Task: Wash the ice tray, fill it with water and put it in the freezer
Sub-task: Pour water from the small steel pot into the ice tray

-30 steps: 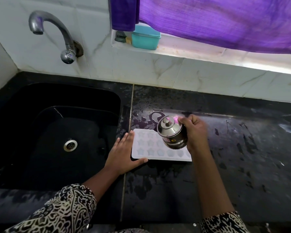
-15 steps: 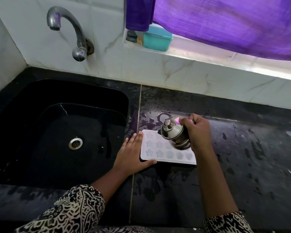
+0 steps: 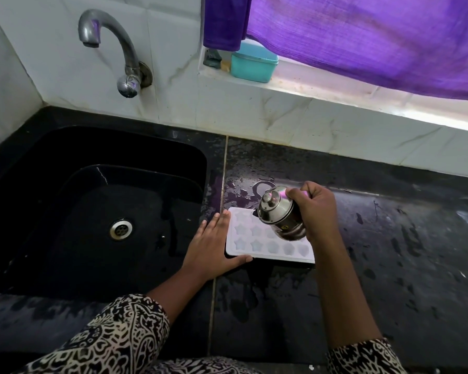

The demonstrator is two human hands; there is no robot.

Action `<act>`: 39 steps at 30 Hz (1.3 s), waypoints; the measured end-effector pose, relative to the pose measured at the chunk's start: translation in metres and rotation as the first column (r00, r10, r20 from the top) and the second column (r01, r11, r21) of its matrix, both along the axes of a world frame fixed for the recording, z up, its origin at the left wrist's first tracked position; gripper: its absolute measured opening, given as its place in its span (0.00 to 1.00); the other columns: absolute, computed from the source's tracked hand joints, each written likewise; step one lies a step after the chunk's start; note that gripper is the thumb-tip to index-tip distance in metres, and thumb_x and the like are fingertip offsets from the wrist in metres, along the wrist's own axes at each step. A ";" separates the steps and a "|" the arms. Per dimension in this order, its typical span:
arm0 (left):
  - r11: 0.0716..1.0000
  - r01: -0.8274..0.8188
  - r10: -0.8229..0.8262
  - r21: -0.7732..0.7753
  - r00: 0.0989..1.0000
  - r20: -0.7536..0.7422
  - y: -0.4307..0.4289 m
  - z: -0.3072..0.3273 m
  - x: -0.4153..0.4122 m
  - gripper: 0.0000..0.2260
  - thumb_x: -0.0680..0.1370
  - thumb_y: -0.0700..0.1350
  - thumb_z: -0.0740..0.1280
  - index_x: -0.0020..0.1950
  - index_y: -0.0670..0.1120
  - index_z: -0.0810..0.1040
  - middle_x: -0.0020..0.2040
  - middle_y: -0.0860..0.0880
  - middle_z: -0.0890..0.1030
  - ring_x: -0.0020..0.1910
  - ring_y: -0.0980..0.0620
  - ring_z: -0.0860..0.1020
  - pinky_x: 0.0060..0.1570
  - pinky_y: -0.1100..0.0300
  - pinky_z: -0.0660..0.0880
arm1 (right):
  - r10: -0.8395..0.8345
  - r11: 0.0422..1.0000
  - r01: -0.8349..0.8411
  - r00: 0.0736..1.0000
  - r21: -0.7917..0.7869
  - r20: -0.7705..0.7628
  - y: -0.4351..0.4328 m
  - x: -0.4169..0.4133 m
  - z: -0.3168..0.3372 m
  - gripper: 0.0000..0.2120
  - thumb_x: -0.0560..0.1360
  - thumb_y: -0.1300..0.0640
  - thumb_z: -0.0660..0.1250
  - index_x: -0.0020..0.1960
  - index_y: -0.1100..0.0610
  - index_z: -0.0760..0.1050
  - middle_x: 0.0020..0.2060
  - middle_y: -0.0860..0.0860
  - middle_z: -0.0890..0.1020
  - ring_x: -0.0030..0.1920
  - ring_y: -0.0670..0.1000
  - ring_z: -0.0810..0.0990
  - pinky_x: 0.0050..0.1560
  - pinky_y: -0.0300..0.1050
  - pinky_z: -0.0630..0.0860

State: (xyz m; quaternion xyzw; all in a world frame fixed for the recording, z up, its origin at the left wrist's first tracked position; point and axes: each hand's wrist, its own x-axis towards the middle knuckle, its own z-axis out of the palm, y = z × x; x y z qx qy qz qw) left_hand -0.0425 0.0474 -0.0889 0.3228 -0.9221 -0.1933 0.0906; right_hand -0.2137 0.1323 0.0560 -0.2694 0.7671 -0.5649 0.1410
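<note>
pot [image 3: 280,218] barely moved; r grip [image 3: 318,209] curled round it over tray [image 3: 257,245], long axis l-r; l grip [image 3: 211,249] flat.

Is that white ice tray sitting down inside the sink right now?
No, the ice tray lies flat on the wet black counter just right of the sink, with a tilted steel pot held over it.

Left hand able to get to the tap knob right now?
Probably yes. The left hand lies flat at the left edge of the ice tray, holding nothing, and only the open sink lies between it and the tap knob.
</note>
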 end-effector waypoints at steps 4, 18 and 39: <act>1.000 0.001 -0.001 -0.002 1.000 -0.004 0.000 0.000 0.000 0.53 0.67 0.78 0.53 0.79 0.45 0.43 0.80 0.51 0.48 0.78 0.53 0.46 0.76 0.54 0.43 | 0.004 1.000 -0.004 0.999 0.004 -0.034 0.002 0.001 0.003 0.18 0.69 0.65 0.70 0.29 0.55 0.64 0.25 0.51 0.68 0.27 0.49 0.66 0.27 0.37 0.68; 1.000 -0.005 0.005 -0.012 1.000 -0.005 0.001 0.002 0.000 0.53 0.66 0.79 0.51 0.79 0.46 0.43 0.80 0.51 0.49 0.78 0.54 0.46 0.75 0.55 0.43 | 0.031 0.999 -0.031 0.997 -0.005 -0.070 0.001 0.004 0.013 0.19 0.70 0.65 0.69 0.28 0.54 0.63 0.24 0.49 0.67 0.26 0.46 0.65 0.29 0.38 0.68; 1.000 -0.002 0.002 -0.005 1.000 0.010 0.001 0.003 0.001 0.53 0.65 0.79 0.50 0.79 0.46 0.41 0.80 0.52 0.47 0.78 0.54 0.45 0.75 0.55 0.41 | 0.026 1.000 -0.026 0.999 -0.014 -0.040 -0.001 0.001 0.010 0.16 0.70 0.64 0.69 0.30 0.56 0.65 0.28 0.54 0.69 0.30 0.50 0.68 0.31 0.41 0.70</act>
